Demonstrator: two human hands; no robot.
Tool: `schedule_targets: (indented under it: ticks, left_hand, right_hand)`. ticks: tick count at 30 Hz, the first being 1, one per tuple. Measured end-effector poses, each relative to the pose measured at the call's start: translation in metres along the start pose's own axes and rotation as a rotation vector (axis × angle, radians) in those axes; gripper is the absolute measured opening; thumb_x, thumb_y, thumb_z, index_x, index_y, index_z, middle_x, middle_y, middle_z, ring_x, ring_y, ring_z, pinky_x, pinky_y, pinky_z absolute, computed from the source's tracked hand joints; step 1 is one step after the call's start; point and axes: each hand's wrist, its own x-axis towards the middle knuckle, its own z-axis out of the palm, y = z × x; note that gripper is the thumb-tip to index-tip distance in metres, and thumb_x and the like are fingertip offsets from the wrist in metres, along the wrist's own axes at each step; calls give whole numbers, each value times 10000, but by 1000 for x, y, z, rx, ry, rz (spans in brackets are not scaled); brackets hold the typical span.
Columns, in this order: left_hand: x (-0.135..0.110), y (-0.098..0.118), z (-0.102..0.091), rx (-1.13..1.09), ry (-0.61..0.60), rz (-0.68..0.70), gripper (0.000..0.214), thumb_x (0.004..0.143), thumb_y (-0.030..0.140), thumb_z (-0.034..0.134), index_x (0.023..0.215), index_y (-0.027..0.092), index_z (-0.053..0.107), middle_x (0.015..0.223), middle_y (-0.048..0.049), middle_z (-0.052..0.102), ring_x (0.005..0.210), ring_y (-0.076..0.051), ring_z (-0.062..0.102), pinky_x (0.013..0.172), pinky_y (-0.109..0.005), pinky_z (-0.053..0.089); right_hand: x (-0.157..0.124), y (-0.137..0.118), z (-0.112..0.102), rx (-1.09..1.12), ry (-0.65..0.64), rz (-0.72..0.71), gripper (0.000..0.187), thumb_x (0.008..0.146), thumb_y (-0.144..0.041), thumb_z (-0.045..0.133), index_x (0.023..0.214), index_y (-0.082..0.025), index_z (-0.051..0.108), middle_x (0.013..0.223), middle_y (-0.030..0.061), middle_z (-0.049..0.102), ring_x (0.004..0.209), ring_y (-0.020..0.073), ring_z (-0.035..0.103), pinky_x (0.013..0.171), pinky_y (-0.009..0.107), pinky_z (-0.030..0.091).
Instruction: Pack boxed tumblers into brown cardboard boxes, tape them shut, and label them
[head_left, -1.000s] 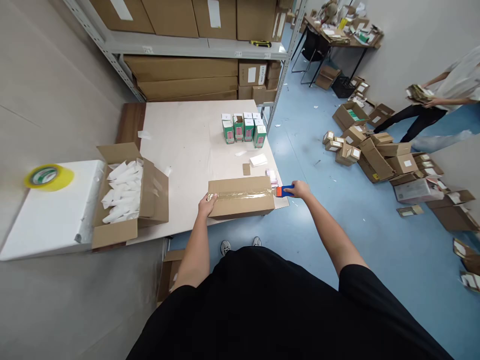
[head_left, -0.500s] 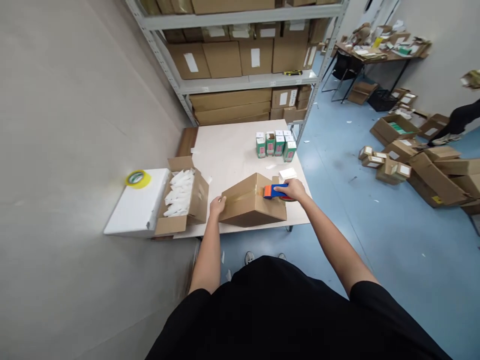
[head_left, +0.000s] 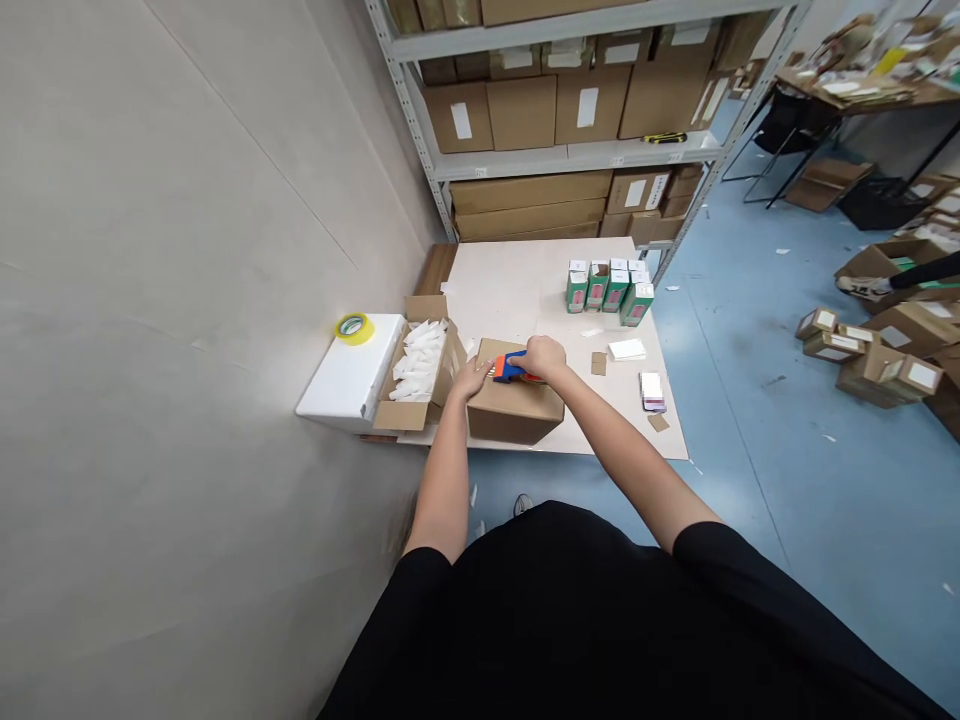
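A closed brown cardboard box (head_left: 517, 412) sits at the near edge of the pale table (head_left: 525, 290). My right hand (head_left: 544, 355) grips a blue and orange tape dispenser (head_left: 507, 367) and presses it on the box's top near its left end. My left hand (head_left: 472, 379) rests against the box's upper left edge, fingers spread on the cardboard. Both forearms reach out from my black shirt.
An open carton of white packets (head_left: 417, 362) stands left of the box, beside a white block (head_left: 345, 375) carrying a yellow tape roll (head_left: 355, 327). Several green-and-white small boxes (head_left: 609, 287) stand at the table's far side. Shelving with cartons (head_left: 555, 110) rises behind; loose cartons (head_left: 877, 350) litter the blue floor.
The box has been turned and now sits nearer the open carton. My right hand carried the tape dispenser from the box's right end across to its top left. The view swung right.
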Motion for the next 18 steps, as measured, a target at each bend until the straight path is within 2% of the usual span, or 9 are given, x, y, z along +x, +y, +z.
schedule_targets:
  ticks: [3,7,15,18]
  left_hand:
    - [-1,-5,3,-65,-24,-38,679,914,614,686,1408,149,657,1409,-206,685,1374,-347,608,1152,-411,437]
    - [-2,1,21,-124,-80,-9,633,947,613,632,1401,172,660,1429,-180,678,1346,-311,632,1135,-389,458]
    - [4,44,79,-124,-221,72,613,932,620,653,1365,187,682,1408,-154,698,1299,-317,652,1121,-397,474]
    - [5,50,95,-130,-251,76,606,937,608,650,1372,186,675,1426,-154,686,1319,-310,640,1130,-390,468]
  right_hand:
    - [2,-6,-1,-20,-2,-24,586,877,-576,752,1229,-108,739,1231,228,745,1161,311,714,896,301,529]
    - [3,3,-6,-55,-7,-8,581,865,-571,769,1215,-107,745,1220,228,748,1141,315,719,889,305,532]
    - [-4,72,-23,-93,-14,104,639,856,-651,744,1200,-112,752,1175,225,761,1103,322,729,845,300,532]
    - [-9,96,-26,-110,-9,133,632,861,-657,735,1182,-113,756,1159,219,764,1085,329,731,831,310,532]
